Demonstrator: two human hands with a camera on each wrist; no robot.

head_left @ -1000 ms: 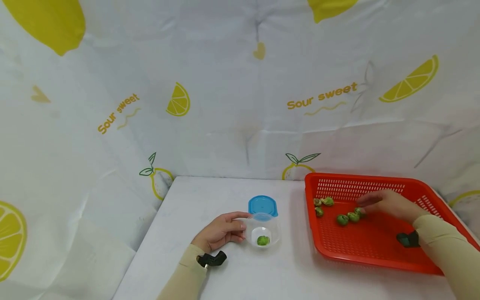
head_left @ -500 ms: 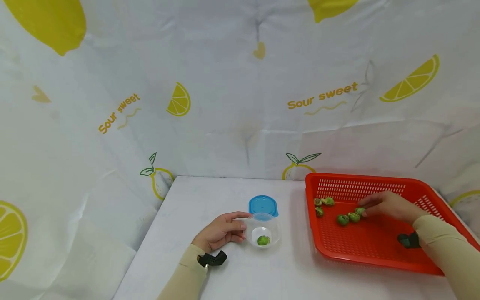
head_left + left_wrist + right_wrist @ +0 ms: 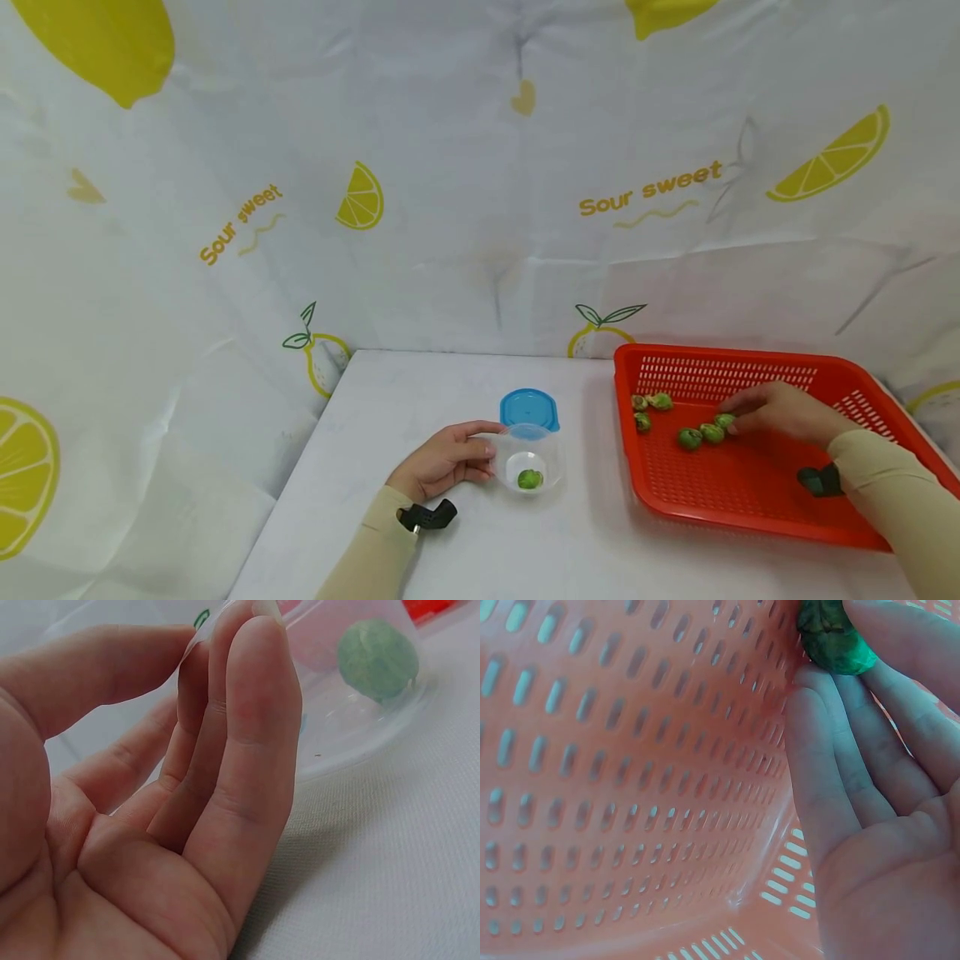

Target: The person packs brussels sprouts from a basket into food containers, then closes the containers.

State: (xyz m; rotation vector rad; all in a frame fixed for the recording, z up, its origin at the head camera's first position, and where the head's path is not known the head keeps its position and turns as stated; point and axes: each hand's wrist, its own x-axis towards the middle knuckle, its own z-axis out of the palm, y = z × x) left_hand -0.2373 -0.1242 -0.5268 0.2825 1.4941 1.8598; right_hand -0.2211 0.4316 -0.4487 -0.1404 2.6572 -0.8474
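- Since the earlier frames almost nothing has shifted: our right hand (image 3: 783, 412) has stayed in the red basket (image 3: 757, 500), its fingers settling a little closer onto one sprout, and our left hand (image 3: 442, 461) has kept its place at the clear cup (image 3: 531, 463).
- The right grip is now narrow, thumb and fingers pinching the sprout (image 3: 832, 634) against the basket's perforated floor; the right wrist view shows the green ball wedged between the fingertips.
- That sprout sits at the end of a short row with two more sprouts (image 3: 700, 435) just beside it, and a few others (image 3: 649, 407) lie nearer the basket's far left corner.
- The basket stands at the right edge of the bench (image 3: 450, 550), tilted a little on its rim.
- The left grip curls round the cup's near wall, thumb on one side and fingers on the other, seemingly to steady so light a cup.
- One sprout (image 3: 529, 479) already lies in the cup's bottom; the cup stands near the bench's middle.
- The blue lid (image 3: 529, 409) lies flat just behind the cup, toward the far edge, leaving the mouth open.
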